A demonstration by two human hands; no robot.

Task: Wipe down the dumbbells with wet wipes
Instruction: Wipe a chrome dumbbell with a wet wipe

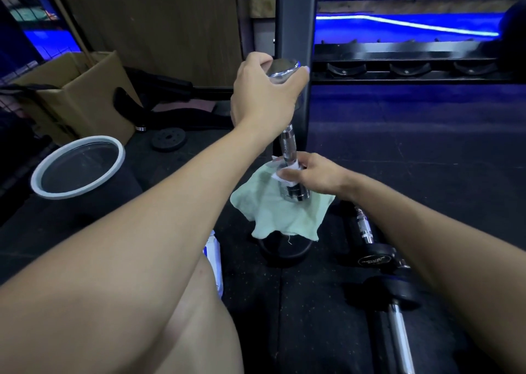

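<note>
Presently the wiping step is in hand on one chrome dumbbell (288, 143), stood upright with its lower end on a pale green cloth (273, 211) spread over the dark floor mat (427, 151). The left hand (266, 94) is curled over the top chrome head, gripping it to steady the bar. The right hand (310, 174) pinches a white wet wipe (284, 171) around the knurled handle just above the lower collar, fingers closed on the wipe. Judged next move: run the wipe along the handle (or turn the bar with the upper hand) so that the whole shaft and both heads are covered. A black-plated dumbbell (370, 248) lies on the mat under the right forearm, apparently awaiting attention. A wipes packet (213, 259) lies beside the knee; a grey-rimmed bin (79, 168) stands at left.
</note>
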